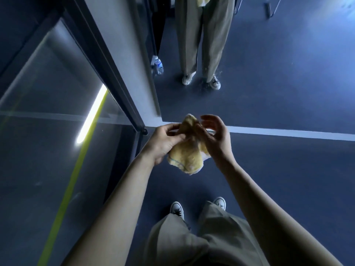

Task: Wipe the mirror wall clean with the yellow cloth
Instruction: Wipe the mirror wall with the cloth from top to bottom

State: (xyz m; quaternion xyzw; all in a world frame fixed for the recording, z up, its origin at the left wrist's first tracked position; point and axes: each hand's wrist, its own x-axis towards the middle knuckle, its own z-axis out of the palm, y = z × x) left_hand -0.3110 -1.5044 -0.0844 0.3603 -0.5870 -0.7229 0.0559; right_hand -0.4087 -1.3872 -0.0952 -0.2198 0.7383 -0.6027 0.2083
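You are at the preparation step. The yellow cloth (187,153) hangs bunched between your fingers, short of the mirror wall (269,77) beyond them. The left hand (165,140) clamps its fingers on the cloth. The right hand (215,138) pinches its other side, upper fingers loosely curled. The next move calls for folding the cloth into a pad, then pressing it to the glass.

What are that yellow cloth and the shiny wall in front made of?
The yellow cloth: soft, fluffy fabric, likely microfibre or terry; it bunches and looks fuzzy. The mirror wall: smooth, glossy mirrored glass, probably; it reflects the person's legs and shoes sharply.
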